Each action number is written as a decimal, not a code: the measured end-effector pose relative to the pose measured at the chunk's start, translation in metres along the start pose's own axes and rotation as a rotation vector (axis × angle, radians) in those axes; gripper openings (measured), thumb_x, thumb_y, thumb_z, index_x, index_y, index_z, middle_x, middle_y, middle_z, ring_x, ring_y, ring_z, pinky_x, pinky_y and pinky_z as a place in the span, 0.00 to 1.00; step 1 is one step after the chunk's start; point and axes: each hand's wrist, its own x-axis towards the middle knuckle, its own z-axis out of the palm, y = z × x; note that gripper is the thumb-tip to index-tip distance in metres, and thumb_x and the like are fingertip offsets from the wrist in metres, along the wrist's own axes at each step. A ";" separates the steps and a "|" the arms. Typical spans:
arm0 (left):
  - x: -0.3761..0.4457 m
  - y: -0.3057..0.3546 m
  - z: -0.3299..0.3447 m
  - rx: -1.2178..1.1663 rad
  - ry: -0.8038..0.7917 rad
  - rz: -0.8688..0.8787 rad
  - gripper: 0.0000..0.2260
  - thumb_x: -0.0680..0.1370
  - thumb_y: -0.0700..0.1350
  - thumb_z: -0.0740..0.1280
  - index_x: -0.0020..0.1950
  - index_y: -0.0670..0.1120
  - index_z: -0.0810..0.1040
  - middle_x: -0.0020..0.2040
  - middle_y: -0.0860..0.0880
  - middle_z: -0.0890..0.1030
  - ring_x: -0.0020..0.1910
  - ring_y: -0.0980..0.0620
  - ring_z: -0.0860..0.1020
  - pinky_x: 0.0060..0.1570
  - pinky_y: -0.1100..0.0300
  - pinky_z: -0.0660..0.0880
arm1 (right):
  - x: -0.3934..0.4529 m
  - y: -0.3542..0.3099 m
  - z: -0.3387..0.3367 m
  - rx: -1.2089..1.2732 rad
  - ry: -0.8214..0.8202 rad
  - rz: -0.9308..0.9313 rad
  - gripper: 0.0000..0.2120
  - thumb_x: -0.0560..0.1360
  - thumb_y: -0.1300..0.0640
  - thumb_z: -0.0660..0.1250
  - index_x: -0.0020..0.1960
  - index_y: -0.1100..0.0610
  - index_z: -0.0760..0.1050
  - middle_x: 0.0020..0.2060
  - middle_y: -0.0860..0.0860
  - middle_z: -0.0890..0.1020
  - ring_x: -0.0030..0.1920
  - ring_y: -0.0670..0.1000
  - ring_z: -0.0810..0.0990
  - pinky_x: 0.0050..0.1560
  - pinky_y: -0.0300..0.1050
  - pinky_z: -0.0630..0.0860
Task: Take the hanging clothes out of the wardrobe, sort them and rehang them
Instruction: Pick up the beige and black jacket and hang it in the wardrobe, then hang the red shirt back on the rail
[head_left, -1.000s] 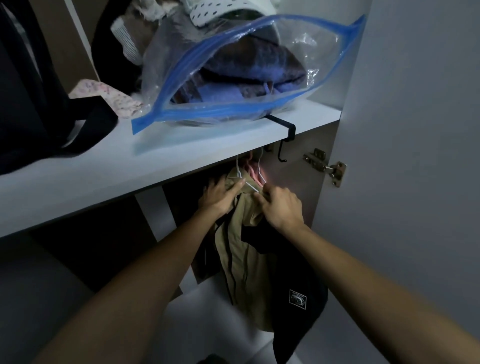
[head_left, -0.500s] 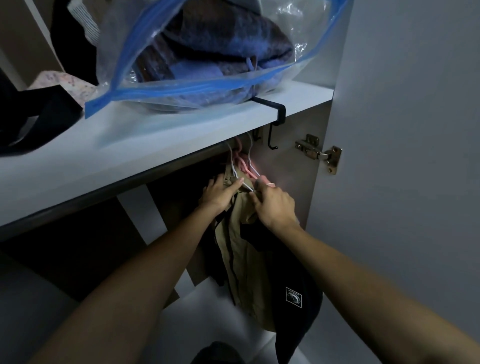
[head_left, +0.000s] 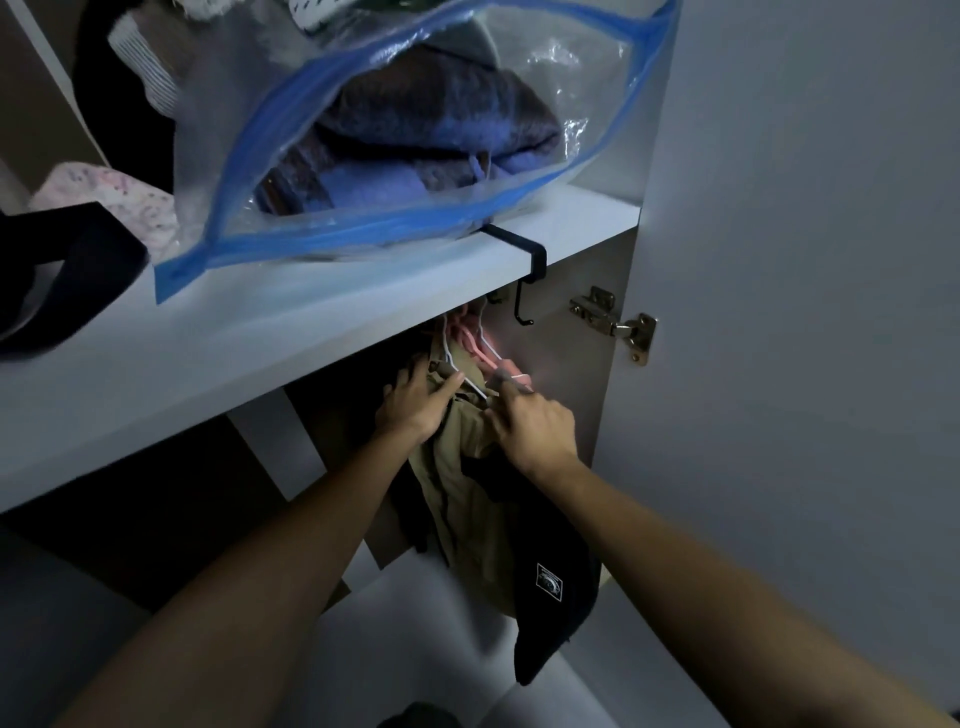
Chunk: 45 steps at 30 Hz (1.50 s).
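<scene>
Under the white shelf (head_left: 156, 395) a khaki garment (head_left: 470, 499) hangs on a white wire hanger (head_left: 465, 374), with pink hangers (head_left: 480, 348) just behind it. My left hand (head_left: 415, 402) grips the khaki garment at its left shoulder. My right hand (head_left: 535, 423) pinches the fabric at the right shoulder, by the hanger's arm. A black garment with a small white label (head_left: 550, 597) hangs below my right wrist, in front of the khaki one. The rail is hidden behind the shelf edge.
A clear bag with blue edging (head_left: 395, 135), full of folded clothes, overhangs the shelf. A black hook (head_left: 524, 280) clips onto the shelf edge. The open door (head_left: 805, 260) with its brass hinge (head_left: 615, 322) stands at the right. Dark items (head_left: 57, 270) lie on the shelf's left.
Both hands have stayed on the khaki garment's shoulders at the hanger. My view has shifted slightly; the garments hang as before.
</scene>
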 end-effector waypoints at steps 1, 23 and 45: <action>-0.006 0.000 -0.002 0.014 0.005 0.001 0.37 0.79 0.73 0.57 0.84 0.58 0.55 0.81 0.44 0.62 0.76 0.36 0.64 0.72 0.42 0.65 | -0.004 0.001 -0.005 -0.002 -0.002 -0.006 0.16 0.83 0.45 0.61 0.67 0.49 0.70 0.55 0.55 0.83 0.51 0.62 0.84 0.47 0.53 0.77; -0.485 0.002 -0.056 0.366 0.407 -0.367 0.34 0.82 0.71 0.48 0.84 0.54 0.60 0.79 0.47 0.68 0.75 0.43 0.67 0.68 0.41 0.71 | -0.244 -0.020 -0.103 0.283 -0.190 -0.702 0.30 0.81 0.37 0.58 0.76 0.53 0.70 0.71 0.53 0.75 0.69 0.57 0.71 0.63 0.59 0.74; -1.053 0.131 0.017 0.396 0.836 -1.435 0.32 0.82 0.70 0.52 0.83 0.56 0.61 0.81 0.50 0.66 0.80 0.45 0.63 0.74 0.43 0.68 | -0.672 -0.150 -0.181 0.741 -0.713 -1.674 0.28 0.79 0.40 0.64 0.75 0.51 0.71 0.70 0.47 0.75 0.70 0.53 0.72 0.68 0.53 0.70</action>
